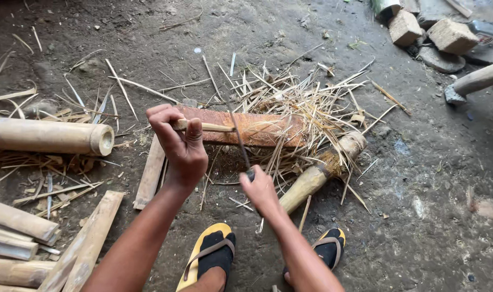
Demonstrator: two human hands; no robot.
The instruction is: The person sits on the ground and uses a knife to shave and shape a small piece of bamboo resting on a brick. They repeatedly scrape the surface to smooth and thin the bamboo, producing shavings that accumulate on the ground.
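On bare dirt ground (430,178), split bamboo slats (19,238) lie stacked at the near left, with a round bamboo culm (46,136) resting just beyond them, its hollow end facing right. At centre, the person's left hand (181,143) is closed tight around a thin bamboo stick (206,127), holding it level above a reddish wooden block (257,128). Just to the right and nearer, the right hand (260,190) is clenched on the handle of a narrow knife (240,143), whose blade angles up to meet the stick. Pale shavings (306,103) litter the block and the ground behind it. A bamboo mallet (319,173) lies slanted beside the right hand. Yellow-and-black sandals (211,254) show at the near edge, and stone blocks (428,32) sit at the far right.
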